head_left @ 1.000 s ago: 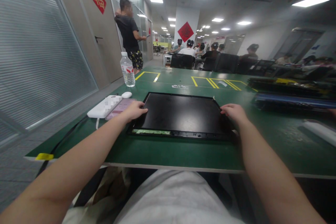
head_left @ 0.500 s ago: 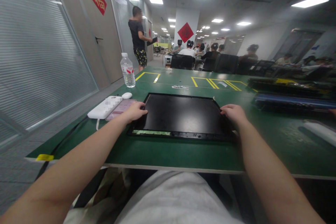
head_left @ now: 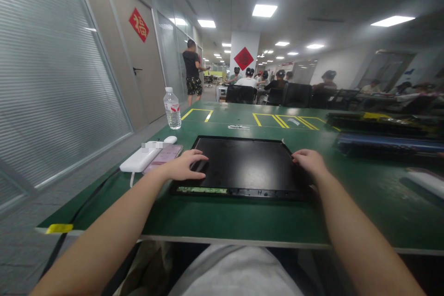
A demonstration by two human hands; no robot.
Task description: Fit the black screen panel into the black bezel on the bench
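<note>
A black LCD panel with a thin dark frame lies flat on the green table. Along its near edge runs a strip of exposed green circuit board. My left hand is at the panel's left side, thumb and fingers spread apart over its surface. At the opposite side, my right hand has its fingertips pinched on the right edge near the upper corner. The underside of the right hand's grip is hidden.
Left of the panel are a white power bank, a pinkish phone, a white mouse-shaped case and a water bottle. Stacked dark panels lie to the right. Yellow tape marks the far side. People sit beyond.
My left hand has loosened from the panel's left edge, its fingers spreading inward over the screen. The right hand stays at its edge. The view has tilted up, and the walking person is farther off.
</note>
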